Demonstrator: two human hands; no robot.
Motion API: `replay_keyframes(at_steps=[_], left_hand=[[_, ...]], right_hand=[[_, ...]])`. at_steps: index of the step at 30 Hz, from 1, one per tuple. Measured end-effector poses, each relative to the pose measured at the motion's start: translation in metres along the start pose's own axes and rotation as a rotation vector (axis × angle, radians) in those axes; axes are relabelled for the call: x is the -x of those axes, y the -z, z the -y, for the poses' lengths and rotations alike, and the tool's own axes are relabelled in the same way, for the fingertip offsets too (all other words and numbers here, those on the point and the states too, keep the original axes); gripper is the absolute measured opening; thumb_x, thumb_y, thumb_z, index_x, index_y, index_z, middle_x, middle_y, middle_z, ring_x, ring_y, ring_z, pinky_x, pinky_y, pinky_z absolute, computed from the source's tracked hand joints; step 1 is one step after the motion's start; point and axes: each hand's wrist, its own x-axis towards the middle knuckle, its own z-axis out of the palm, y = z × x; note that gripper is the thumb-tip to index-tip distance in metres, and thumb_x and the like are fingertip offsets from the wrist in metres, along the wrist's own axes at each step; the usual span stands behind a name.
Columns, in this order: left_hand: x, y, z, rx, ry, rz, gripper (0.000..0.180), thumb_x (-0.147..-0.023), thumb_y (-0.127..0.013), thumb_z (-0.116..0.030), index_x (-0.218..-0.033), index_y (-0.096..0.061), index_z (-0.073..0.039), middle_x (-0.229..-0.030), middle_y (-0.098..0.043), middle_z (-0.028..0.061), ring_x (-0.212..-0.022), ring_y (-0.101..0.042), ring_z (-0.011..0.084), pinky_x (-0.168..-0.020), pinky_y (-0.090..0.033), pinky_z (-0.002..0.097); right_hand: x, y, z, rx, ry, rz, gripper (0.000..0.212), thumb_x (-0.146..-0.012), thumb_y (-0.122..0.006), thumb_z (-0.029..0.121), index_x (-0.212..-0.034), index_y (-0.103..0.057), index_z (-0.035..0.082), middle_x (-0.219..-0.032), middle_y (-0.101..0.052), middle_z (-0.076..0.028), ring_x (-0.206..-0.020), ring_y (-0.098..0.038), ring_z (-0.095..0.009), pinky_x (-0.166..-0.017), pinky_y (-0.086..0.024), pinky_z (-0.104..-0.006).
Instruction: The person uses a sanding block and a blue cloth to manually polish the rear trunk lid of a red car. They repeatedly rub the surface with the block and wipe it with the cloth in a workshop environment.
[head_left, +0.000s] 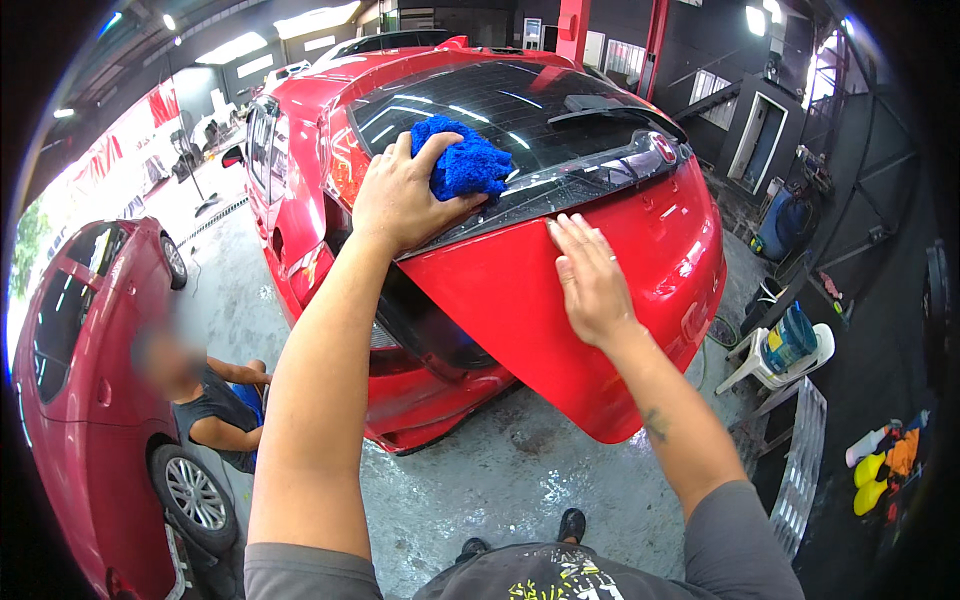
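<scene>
My left hand (400,195) is closed round a bunched blue microfibre cloth (468,165), held against the lower left part of the rear window (480,95) of a red car. To its right, my right hand (592,275) lies flat on the smooth red tailgate (530,310), fingers stretched out, with a ring on one of them. The tailgate stands out from the car body, and a dark gap shows beneath its left edge. A rear wiper (610,110) crosses the upper right of the glass.
At the left a person in a dark sleeveless top (225,410) sits beside another red car (90,400). To the right are a white plastic chair (825,345) bearing a blue bucket (788,338), a ridged metal ramp (800,460) and yellow bottles (868,485). Red lift posts (655,45) rise behind.
</scene>
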Motion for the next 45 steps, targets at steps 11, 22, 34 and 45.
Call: replay_keyframes(at_steps=[11,22,34,45], left_hand=[[-0.002,-0.001,-0.010,-0.031,0.022,0.005,0.086,-0.084,-0.093,-0.061,-0.157,-0.061,-0.029,-0.145,-0.063,0.0253,-0.129,-0.069,0.0491,-0.110,-0.056,0.0587],[0.000,-0.009,0.003,-0.018,-0.032,-0.020,0.081,-0.087,-0.092,-0.057,-0.156,-0.060,-0.030,-0.141,-0.066,0.0252,-0.128,-0.069,0.0513,-0.107,-0.057,0.0590],[-0.004,-0.012,-0.008,-0.038,0.036,0.028,0.080,-0.089,-0.089,-0.060,-0.158,-0.059,-0.031,-0.145,-0.064,0.0248,-0.132,-0.068,0.0507,-0.112,-0.056,0.0590],[-0.005,-0.013,-0.006,-0.013,-0.011,0.003,0.080,-0.090,-0.089,-0.060,-0.158,-0.059,-0.029,-0.146,-0.065,0.0256,-0.133,-0.068,0.0509,-0.114,-0.055,0.0581]], right_hand=[[0.028,-0.030,0.032,0.072,0.099,-0.049,0.061,-0.117,-0.054,0.031,-0.163,-0.053,-0.010,-0.170,-0.051,-0.034,-0.166,-0.041,-0.050,-0.140,-0.027,-0.0595],[0.107,-0.012,0.018,0.112,-0.136,-0.020,0.057,-0.117,-0.054,0.029,-0.158,-0.056,-0.009,-0.169,-0.052,-0.034,-0.164,-0.039,-0.054,-0.139,-0.025,-0.0651],[0.170,-0.015,0.062,0.003,-0.223,-0.045,0.059,-0.114,-0.059,0.027,-0.162,-0.055,-0.007,-0.171,-0.053,-0.030,-0.163,-0.047,-0.047,-0.136,-0.034,-0.0598],[0.204,0.012,-0.048,-0.131,-0.466,-0.106,0.057,-0.121,-0.049,0.025,-0.169,-0.049,-0.005,-0.176,-0.045,-0.031,-0.169,-0.035,-0.048,-0.141,-0.025,-0.0560]])
